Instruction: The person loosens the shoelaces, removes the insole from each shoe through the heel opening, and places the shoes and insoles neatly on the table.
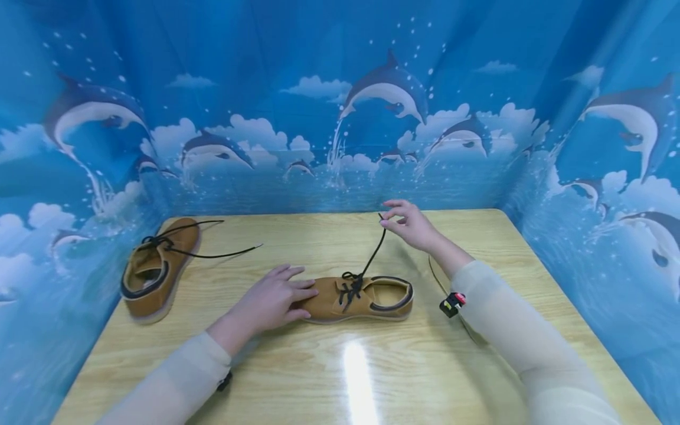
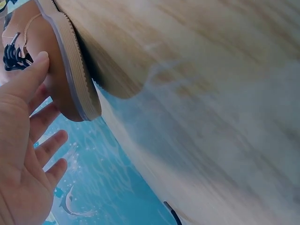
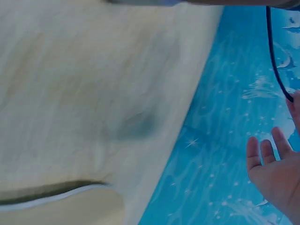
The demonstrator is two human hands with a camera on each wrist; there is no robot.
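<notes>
A tan lace-up shoe (image 1: 324,298) lies sideways in the middle of the table, its toe to the left and its collar opening to the right. My left hand (image 1: 278,298) rests on the toe with fingers loosely spread; in the left wrist view the thumb (image 2: 35,72) touches the upper. Above the shoe, my right hand (image 1: 411,224) pinches the end of a black shoelace (image 1: 376,251) between thumb and fingertips. That lace runs taut up from the eyelets, where more lace is bunched in loops. In the right wrist view the other fingers (image 3: 267,152) are extended.
A matching tan shoe (image 1: 183,236) stands at the back left, two loose lace ends trailing right. Under the right forearm lies a flat pale thing with a curved edge (image 1: 438,274), partly hidden. A dolphin-print curtain (image 1: 297,71) surrounds the wooden table (image 1: 297,378).
</notes>
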